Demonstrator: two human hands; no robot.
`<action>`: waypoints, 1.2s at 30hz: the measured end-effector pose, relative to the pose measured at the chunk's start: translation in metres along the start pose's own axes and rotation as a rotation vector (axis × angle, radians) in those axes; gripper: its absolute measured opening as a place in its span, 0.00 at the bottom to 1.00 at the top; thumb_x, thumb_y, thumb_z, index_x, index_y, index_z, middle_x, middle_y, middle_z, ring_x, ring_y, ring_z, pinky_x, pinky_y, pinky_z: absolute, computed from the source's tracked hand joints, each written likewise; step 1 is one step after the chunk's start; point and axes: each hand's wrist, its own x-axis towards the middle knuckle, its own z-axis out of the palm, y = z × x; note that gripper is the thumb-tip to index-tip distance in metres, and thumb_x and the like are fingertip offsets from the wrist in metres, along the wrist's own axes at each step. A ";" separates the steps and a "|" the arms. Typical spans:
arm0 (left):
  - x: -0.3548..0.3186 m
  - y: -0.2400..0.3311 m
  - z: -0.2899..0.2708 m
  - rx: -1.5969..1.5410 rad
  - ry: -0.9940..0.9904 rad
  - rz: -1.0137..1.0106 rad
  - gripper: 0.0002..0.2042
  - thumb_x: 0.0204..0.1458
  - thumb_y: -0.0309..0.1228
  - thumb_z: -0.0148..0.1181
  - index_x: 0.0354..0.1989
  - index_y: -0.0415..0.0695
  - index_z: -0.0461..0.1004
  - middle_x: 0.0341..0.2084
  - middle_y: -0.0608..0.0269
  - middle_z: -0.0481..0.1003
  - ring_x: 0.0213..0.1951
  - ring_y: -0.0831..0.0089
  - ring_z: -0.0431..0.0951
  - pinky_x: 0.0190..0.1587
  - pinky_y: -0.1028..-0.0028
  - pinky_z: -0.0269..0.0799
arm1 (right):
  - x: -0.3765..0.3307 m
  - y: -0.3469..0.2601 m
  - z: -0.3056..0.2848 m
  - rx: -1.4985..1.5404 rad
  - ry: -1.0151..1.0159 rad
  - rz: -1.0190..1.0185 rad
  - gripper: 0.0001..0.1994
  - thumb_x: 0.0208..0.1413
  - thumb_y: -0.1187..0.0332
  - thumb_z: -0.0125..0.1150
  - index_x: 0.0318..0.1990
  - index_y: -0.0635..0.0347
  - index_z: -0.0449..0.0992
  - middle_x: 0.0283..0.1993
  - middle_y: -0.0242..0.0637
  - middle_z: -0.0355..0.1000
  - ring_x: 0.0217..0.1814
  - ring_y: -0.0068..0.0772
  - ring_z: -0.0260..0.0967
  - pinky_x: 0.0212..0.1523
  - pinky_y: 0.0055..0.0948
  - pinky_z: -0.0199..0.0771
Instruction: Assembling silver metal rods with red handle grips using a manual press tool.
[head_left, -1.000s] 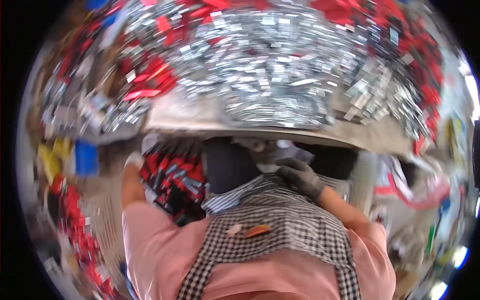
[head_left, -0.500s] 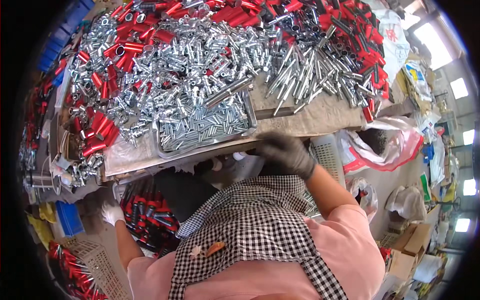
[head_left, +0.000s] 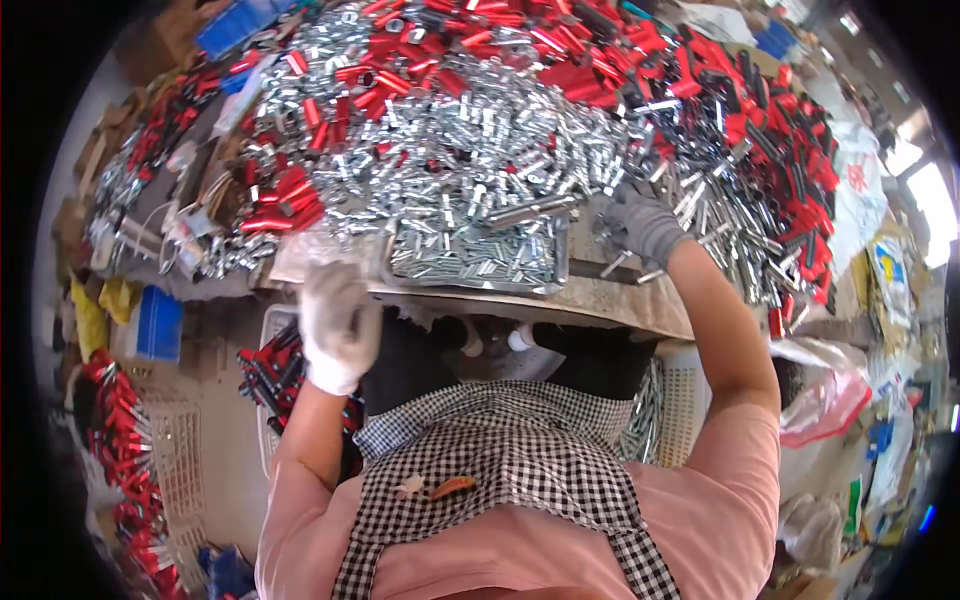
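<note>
Silver and red metal tubes [head_left: 470, 170] bury the workbench [head_left: 620, 300]; both gloved hands' grips cannot be told.

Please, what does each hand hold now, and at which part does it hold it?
It cannot be told. The right hand rests among silver metal pieces; the left hand is blurred at the table edge, its hold unclear.

I count two gloved hands of mine: one in a white knit glove [head_left: 338, 325] and one in a grey knit glove [head_left: 640, 228]. One shallow metal tray [head_left: 478, 262] sits at the table edge. The small silvery metal tubes [head_left: 470, 170] and red cylindrical pieces [head_left: 760, 110] are far too many to count. I see two white plastic crates [head_left: 680, 400].
</note>
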 end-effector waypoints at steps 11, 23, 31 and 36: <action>0.026 0.048 0.046 -0.615 -0.169 -0.117 0.05 0.41 0.18 0.60 0.28 0.38 0.78 0.34 0.55 0.78 0.42 0.58 0.77 0.48 0.63 0.72 | -0.035 -0.013 0.021 1.629 1.039 -0.064 0.16 0.65 0.63 0.52 0.57 0.59 0.63 0.52 0.41 0.71 0.51 0.38 0.71 0.51 0.36 0.72; 0.035 0.021 0.058 -0.728 -0.377 -0.182 0.05 0.46 0.20 0.62 0.32 0.39 0.78 0.35 0.57 0.79 0.42 0.60 0.78 0.46 0.63 0.74 | -0.098 -0.167 0.024 2.119 0.119 -0.020 0.17 0.65 0.50 0.52 0.35 0.54 0.69 0.24 0.29 0.65 0.27 0.25 0.63 0.30 0.28 0.66; 0.063 -0.019 0.066 -0.423 -0.304 -0.016 0.05 0.48 0.24 0.62 0.34 0.41 0.79 0.31 0.55 0.79 0.32 0.60 0.81 0.36 0.64 0.77 | -0.095 -0.172 0.017 2.071 0.074 -0.105 0.19 0.67 0.50 0.45 0.37 0.59 0.68 0.16 0.26 0.58 0.19 0.22 0.57 0.46 0.35 0.74; 0.148 -0.129 0.082 -0.108 -0.060 -0.622 0.17 0.54 0.42 0.56 0.42 0.41 0.79 0.30 0.50 0.80 0.36 0.57 0.81 0.43 0.66 0.74 | -0.099 -0.168 0.016 2.169 0.230 0.050 0.19 0.64 0.52 0.50 0.37 0.63 0.69 0.15 0.27 0.57 0.17 0.20 0.56 0.38 0.34 0.77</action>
